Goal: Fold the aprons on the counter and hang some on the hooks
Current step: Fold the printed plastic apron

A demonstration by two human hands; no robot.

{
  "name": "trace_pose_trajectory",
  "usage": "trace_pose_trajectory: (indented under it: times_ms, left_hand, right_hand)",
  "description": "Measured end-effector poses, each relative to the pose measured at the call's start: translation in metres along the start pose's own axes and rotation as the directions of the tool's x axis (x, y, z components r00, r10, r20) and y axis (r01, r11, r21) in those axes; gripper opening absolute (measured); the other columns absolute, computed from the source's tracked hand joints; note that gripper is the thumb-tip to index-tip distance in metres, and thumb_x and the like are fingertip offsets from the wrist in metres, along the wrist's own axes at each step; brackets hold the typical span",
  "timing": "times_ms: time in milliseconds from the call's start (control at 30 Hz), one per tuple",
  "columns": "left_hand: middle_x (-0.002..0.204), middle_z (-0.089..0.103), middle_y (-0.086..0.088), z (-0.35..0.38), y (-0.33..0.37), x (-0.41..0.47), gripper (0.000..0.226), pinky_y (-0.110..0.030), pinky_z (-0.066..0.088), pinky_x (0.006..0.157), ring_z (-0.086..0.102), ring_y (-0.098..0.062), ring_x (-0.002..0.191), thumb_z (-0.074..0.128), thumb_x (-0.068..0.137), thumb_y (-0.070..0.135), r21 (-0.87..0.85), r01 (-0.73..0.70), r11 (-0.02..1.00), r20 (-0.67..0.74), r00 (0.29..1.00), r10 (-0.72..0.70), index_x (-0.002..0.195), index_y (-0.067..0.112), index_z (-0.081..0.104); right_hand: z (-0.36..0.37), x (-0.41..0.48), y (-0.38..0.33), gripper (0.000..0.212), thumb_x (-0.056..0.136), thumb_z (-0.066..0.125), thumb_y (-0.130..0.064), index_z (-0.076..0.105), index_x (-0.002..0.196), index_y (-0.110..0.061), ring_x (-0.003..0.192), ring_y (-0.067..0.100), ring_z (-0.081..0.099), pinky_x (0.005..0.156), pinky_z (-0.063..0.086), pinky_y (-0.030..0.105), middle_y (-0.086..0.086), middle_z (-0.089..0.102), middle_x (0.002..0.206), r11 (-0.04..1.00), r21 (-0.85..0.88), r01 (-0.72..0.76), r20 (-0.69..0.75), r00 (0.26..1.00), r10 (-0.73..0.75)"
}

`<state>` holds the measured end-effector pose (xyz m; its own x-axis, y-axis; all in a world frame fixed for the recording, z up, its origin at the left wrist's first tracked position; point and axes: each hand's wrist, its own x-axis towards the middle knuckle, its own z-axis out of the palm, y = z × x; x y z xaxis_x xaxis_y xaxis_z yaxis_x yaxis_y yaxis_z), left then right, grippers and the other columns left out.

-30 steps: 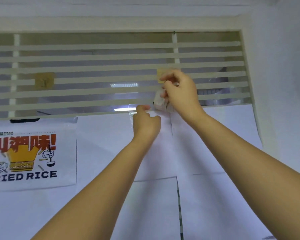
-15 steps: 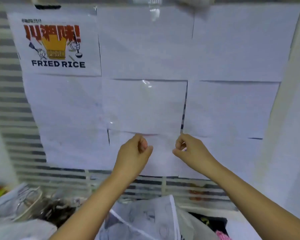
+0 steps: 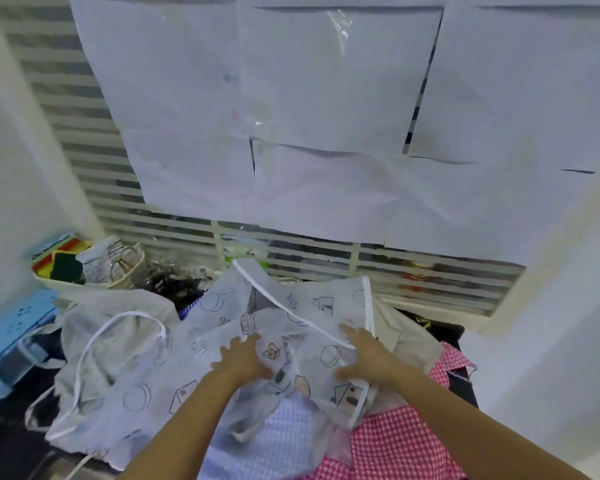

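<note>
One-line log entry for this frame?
left hand: open, on printed white apron | right hand: open, on same apron | pink checked cloth: partly beneath, right

- This looks like a back-of-kitchen work corner.
- A heap of aprons covers the dark worktop (image 3: 7, 441): a white sheer apron with black line drawings (image 3: 222, 341), a pink gingham apron (image 3: 395, 441) and a pale blue checked apron (image 3: 284, 434).
- A cream plastic basket (image 3: 84, 284) at the back left holds a green scouring pad (image 3: 65, 268), packets and wire loops.
- A white slatted screen (image 3: 84, 140) closes the back, partly covered by taped white paper sheets (image 3: 326, 81). Blurred coloured goods show through the slats.
- A blue plastic crate (image 3: 11, 327) stands at the left.
</note>
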<state>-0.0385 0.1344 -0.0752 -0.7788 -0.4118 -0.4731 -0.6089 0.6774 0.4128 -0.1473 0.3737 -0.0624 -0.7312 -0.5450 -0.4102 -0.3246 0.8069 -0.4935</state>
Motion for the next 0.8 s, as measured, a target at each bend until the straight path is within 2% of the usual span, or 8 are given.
trace_pose_trajectory:
  times_ms: [100, 200, 300, 400, 467, 533, 667, 800]
  left_hand:
    - [0.160, -0.012, -0.012, 0.039, -0.042, 0.009, 0.117, -0.064, 0.010, 0.112, -0.009, -0.044, 0.144, 0.071, 0.072, 0.061, 0.178, 0.071, 0.981, 0.109, 0.990, -0.092, 0.153, 0.027, -0.006]
    - [0.159, -0.019, -0.011, 0.068, -0.069, 0.014, 0.115, -0.064, 0.006, 0.114, -0.016, -0.040, 0.144, 0.065, 0.076, 0.063, 0.248, 0.008, 0.969, 0.115, 0.993, -0.038, 0.151, 0.028, -0.015]
    - [0.161, -0.005, -0.007, 0.076, -0.090, 0.018, 0.094, -0.060, 0.015, 0.114, -0.002, -0.036, 0.147, 0.065, 0.085, 0.044, 0.135, -0.053, 0.989, 0.052, 0.998, 0.046, 0.153, 0.031, 0.002]
    - [0.143, 0.043, -0.006, 0.064, -0.098, 0.019, 0.063, -0.042, 0.044, 0.098, 0.046, -0.027, 0.127, 0.073, 0.080, 0.025, -0.140, -0.102, 0.985, -0.050, 0.994, 0.096, 0.137, 0.021, 0.044]
    - [0.097, 0.062, -0.002, 0.050, -0.097, 0.017, 0.019, -0.034, 0.050, 0.075, 0.059, -0.017, 0.086, 0.072, 0.080, 0.016, -0.201, -0.139, 0.970, -0.094, 0.988, 0.122, 0.093, 0.018, 0.059]
    - [0.068, 0.055, 0.000, 0.034, -0.093, 0.013, 0.032, -0.031, 0.043, 0.062, 0.051, -0.015, 0.063, 0.074, 0.079, 0.016, -0.252, -0.171, 0.953, -0.095, 0.984, 0.151, 0.065, 0.017, 0.046]
    - [0.074, 0.058, 0.004, 0.004, -0.090, -0.013, 0.038, -0.010, 0.038, 0.060, 0.055, -0.008, 0.069, 0.080, 0.074, 0.038, -0.260, -0.301, 0.917, -0.119, 0.953, 0.279, 0.066, 0.012, 0.054]
    - [0.080, 0.055, 0.002, -0.027, -0.121, -0.033, 0.033, -0.026, 0.042, 0.063, 0.061, -0.021, 0.079, 0.070, 0.083, 0.042, -0.175, -0.234, 0.956, -0.391, 0.908, 0.150, 0.074, 0.016, 0.051]
  right_hand:
    - [0.048, 0.007, 0.013, 0.116, 0.071, 0.076, -0.054, -0.005, 0.152, -0.033, 0.146, 0.033, -0.003, 0.116, 0.010, 0.050, 0.009, -0.011, 0.159, 0.969, -0.247, -0.031, 0.062, 0.997, 0.048]
    - [0.073, 0.007, 0.021, 0.109, 0.077, 0.073, -0.047, -0.007, 0.151, -0.033, 0.146, 0.035, -0.005, 0.116, 0.007, 0.051, 0.009, -0.016, 0.158, 0.931, -0.363, -0.039, 0.007, 0.999, 0.044]
    - [0.081, 0.009, 0.017, 0.087, 0.090, 0.061, -0.040, 0.000, 0.152, -0.033, 0.146, 0.034, -0.002, 0.117, 0.009, 0.046, 0.008, -0.010, 0.160, 0.955, -0.288, -0.072, -0.029, 0.997, 0.067]
    - [0.081, 0.016, 0.007, 0.058, 0.098, 0.046, -0.037, 0.021, 0.150, -0.034, 0.141, 0.028, 0.023, 0.110, 0.030, 0.041, 0.006, 0.014, 0.158, 0.925, -0.375, -0.068, -0.072, 0.996, 0.045]
    - [0.078, 0.020, -0.001, 0.041, 0.100, 0.041, -0.028, 0.043, 0.141, -0.028, 0.124, 0.024, 0.046, 0.097, 0.042, 0.036, 0.006, 0.043, 0.144, 0.945, -0.315, -0.084, -0.163, 0.986, 0.034]
    - [0.075, 0.022, -0.009, 0.029, 0.100, 0.041, -0.019, 0.061, 0.121, -0.017, 0.104, 0.022, 0.059, 0.082, 0.045, 0.029, 0.006, 0.063, 0.119, 0.973, -0.194, -0.120, -0.268, 0.961, 0.065]
    - [0.059, 0.014, -0.019, 0.025, 0.100, 0.042, -0.014, 0.063, 0.097, -0.002, 0.082, 0.032, 0.061, 0.064, 0.039, 0.033, 0.014, 0.066, 0.086, 0.992, 0.061, -0.113, -0.493, 0.861, 0.128]
    - [0.041, -0.004, -0.024, 0.021, 0.100, 0.038, -0.007, 0.056, 0.093, 0.000, 0.071, 0.031, 0.055, 0.061, 0.040, 0.035, 0.014, 0.058, 0.077, 0.974, 0.209, -0.084, -0.606, 0.771, 0.196]
